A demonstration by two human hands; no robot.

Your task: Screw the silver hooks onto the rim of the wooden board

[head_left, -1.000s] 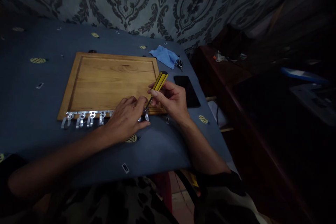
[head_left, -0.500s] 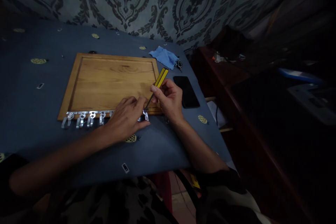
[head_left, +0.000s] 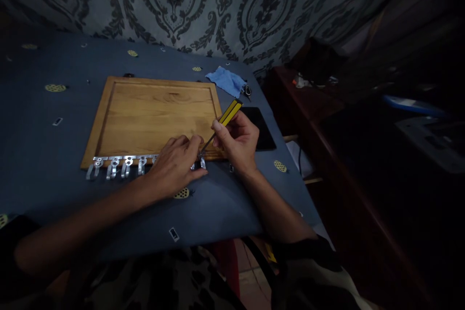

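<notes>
Pinching a yellow-and-black screwdriver [head_left: 230, 112], the right hand [head_left: 241, 143] keeps its grip closed around the long, straight-sided handle, while the thin metal shaft slants down and leftward to the right-hand part of a shiny hook rail [head_left: 128, 160]. That rail, of smooth silvery metal, lies along the near edge of a wooden panel [head_left: 160, 116], its curved hooks jutting past the wood over the bench [head_left: 225, 218]. The left hand [head_left: 174, 162] rests palm down across the rail, fingers bent over the panel's edge and thumb stretched beside a hook near the shaft's tip; whether its grip is clenched on the metal I cannot tell, since the hand covers the middle hooks. Honey-coloured and grained, with a dark knot, the panel is a flat rectangle inside a raised frame. Blue-grey fabric printed with yellow pineapples covers the bench. Beyond the right hand lie a flat, dark, glossy phone [head_left: 265, 128] and a crumpled, soft-looking blue cloth [head_left: 227, 81].
</notes>
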